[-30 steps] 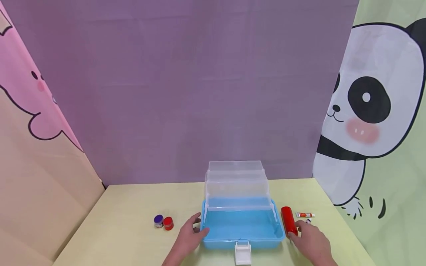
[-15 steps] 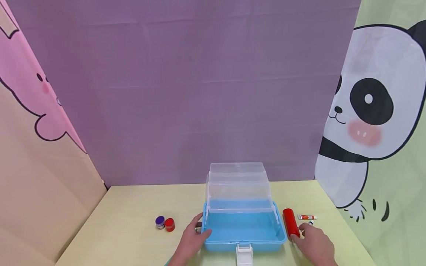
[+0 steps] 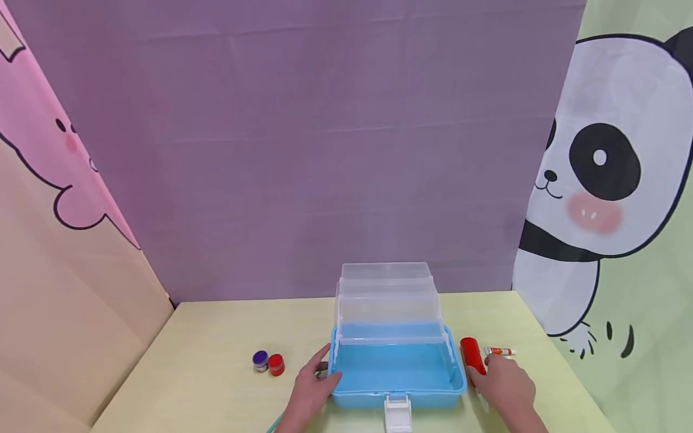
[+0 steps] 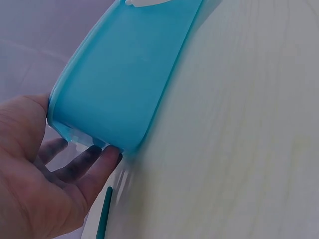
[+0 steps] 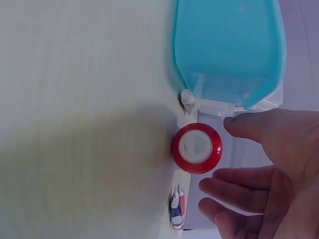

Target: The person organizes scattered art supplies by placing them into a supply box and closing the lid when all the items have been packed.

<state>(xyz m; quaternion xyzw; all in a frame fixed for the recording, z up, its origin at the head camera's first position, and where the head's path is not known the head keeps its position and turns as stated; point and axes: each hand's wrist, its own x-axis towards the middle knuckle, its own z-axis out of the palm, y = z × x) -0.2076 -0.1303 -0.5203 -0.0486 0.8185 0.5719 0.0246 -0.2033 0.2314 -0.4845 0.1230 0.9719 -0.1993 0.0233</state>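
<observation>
Right grip [image 3: 506, 385]: released, fingers relaxed and parted, just beside a red cylinder [image 3: 470, 350] lying on the bench [image 3: 216, 337]; contact cannot be told. Left grip [image 3: 310, 394]: grasping the blue box [image 3: 397, 399] at its nine-o'clock end, thumb over the rim. The cylinder lies just beside the box at three o'clock; a small paint tube [image 3: 500, 351] lies near it at two. The box's clear lid [image 3: 387, 304] stands raised at twelve, its white latch [image 3: 397, 415] at six. Two small jars [image 3: 276, 364] stand at nine, left of the left grip.
</observation>
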